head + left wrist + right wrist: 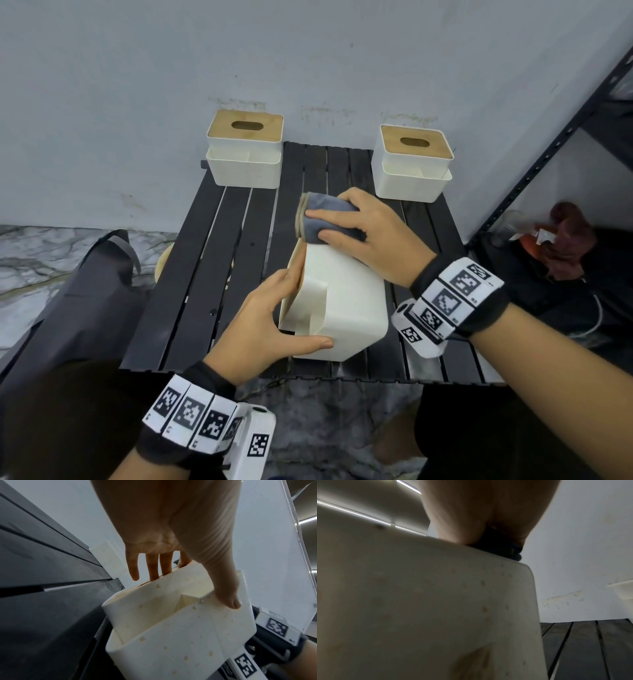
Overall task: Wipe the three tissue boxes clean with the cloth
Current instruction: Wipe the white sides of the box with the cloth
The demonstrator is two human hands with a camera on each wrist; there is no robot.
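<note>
**On the slatted table: box one of three under the cloth**

Item 1. Near tissue box [337, 301], cream plastic, tipped onto its side at the front of the black slatted table [205, 260], its open side compartment facing left. Status: being wiped. The wrist views show small yellowish specks across its walls, so it reads as not yet clean.

Item 2. Cloth [323, 219], grey, folded into a pad, lying on the far upper edge of the tipped box. The right hand [363, 233] lies on top of it, fingers laid fairly straight over the fold, thumb against the near edge, pressing it to the plastic.

Item 3. Left hand [274, 315], steadying the same box: thumb along the near lower edge, fingers stretched up the open left face. It clasps the box from that side, not clenched.

Item 4. Back-left tissue box [245, 150], upright, wooden lid with slot, against the wall. Nothing touches it.

Item 5. Back-right tissue box [412, 161], upright, same make, well apart from the hands. Nothing touches it.

Progress, as judged: early. One box is partly worked; whether the two rear boxes are clean cannot be told from here. They appear to remain.
</note>
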